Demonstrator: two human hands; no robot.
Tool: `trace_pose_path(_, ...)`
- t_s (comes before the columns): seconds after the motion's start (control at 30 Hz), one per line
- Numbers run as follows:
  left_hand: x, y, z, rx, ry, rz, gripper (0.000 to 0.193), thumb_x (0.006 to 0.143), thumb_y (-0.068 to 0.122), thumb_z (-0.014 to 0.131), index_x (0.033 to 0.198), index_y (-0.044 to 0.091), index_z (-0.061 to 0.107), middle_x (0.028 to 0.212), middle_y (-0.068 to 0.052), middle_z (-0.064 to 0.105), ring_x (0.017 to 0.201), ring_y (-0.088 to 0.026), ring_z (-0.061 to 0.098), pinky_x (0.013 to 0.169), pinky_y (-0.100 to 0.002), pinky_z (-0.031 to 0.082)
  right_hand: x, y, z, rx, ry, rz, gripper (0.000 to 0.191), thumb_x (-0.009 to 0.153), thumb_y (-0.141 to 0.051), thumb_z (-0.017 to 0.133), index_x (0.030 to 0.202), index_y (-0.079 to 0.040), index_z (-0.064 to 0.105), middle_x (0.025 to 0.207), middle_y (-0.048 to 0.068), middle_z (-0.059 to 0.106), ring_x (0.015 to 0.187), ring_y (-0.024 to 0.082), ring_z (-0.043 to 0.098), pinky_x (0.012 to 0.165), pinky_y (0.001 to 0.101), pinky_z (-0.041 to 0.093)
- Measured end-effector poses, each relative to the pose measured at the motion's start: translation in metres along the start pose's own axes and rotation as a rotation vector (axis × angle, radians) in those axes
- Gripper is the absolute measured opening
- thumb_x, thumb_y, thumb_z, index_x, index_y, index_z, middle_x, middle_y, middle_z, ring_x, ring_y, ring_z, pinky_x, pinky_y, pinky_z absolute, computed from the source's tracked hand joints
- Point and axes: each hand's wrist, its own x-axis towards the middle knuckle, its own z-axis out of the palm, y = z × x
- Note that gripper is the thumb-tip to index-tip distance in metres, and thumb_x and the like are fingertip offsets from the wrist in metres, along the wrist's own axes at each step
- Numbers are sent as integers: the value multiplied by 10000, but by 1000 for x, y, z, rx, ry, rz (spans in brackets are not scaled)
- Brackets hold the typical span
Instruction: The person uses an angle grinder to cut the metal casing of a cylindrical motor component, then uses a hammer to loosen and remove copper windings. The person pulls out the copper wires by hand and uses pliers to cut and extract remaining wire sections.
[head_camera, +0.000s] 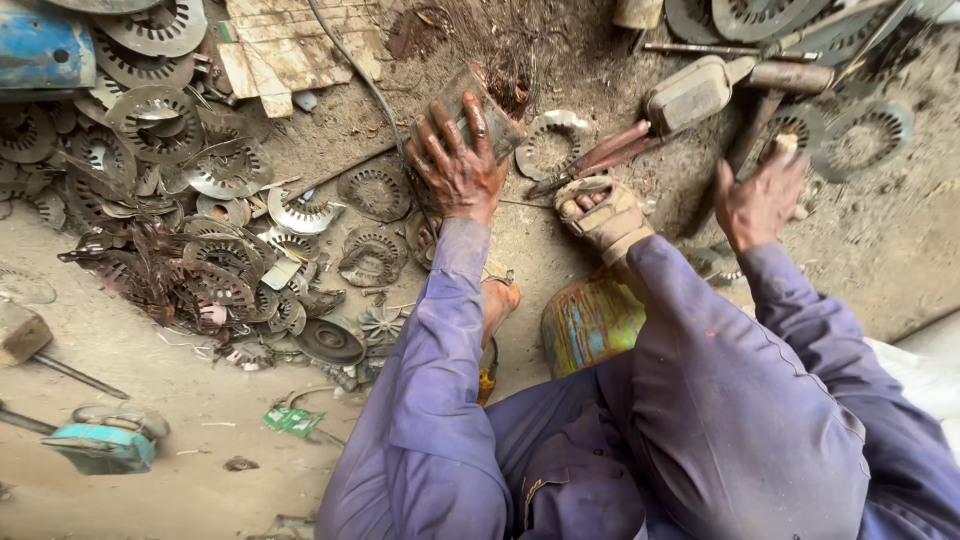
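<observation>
My left hand (455, 160) is stretched forward and grips a grey rectangular metal block (485, 105) pressed on the dirt floor, with a tangle of thin reddish wire (520, 88) at its far end. My right hand (757, 195) reaches out to the right, fingers bent down beside a hammer handle (748, 145) and a toothed metal ring (800, 125); whether it grips anything is hidden. A cloth-wrapped foot (603, 215) rests between my hands, next to red-handled pliers (600, 155). Both my sleeves are purple.
A heap of stamped, toothed metal rings (190, 200) covers the floor at left. A grey metal casing (690, 92) and more rings (860, 135) lie at the far right. A rusty drum (590, 320) sits under my legs. A mallet (20, 335) and a teal tool (100, 447) lie near left.
</observation>
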Motion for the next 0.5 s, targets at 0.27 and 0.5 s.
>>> trace_pose_path(0.27,5,0,16,-12,-53,2,1363,692,801,790,1592,146,4,1546,-396,226,1361,-634,335,1062,-840,300,-35,8,36,677,-445,305,385,958,-297,752,1021,50,599,920,202,636,855,352,606,739,499,525)
trace_pose_path(0.5,8,-1,18,2,81,20,1260,810,728,784,1632,198,-11,1548,-362,266,1367,-587,362,1064,-838,299,7,36,-70,906,-773,338,368,1109,-297,577,1103,71,594,784,165,617,592,296,584,504,410,497)
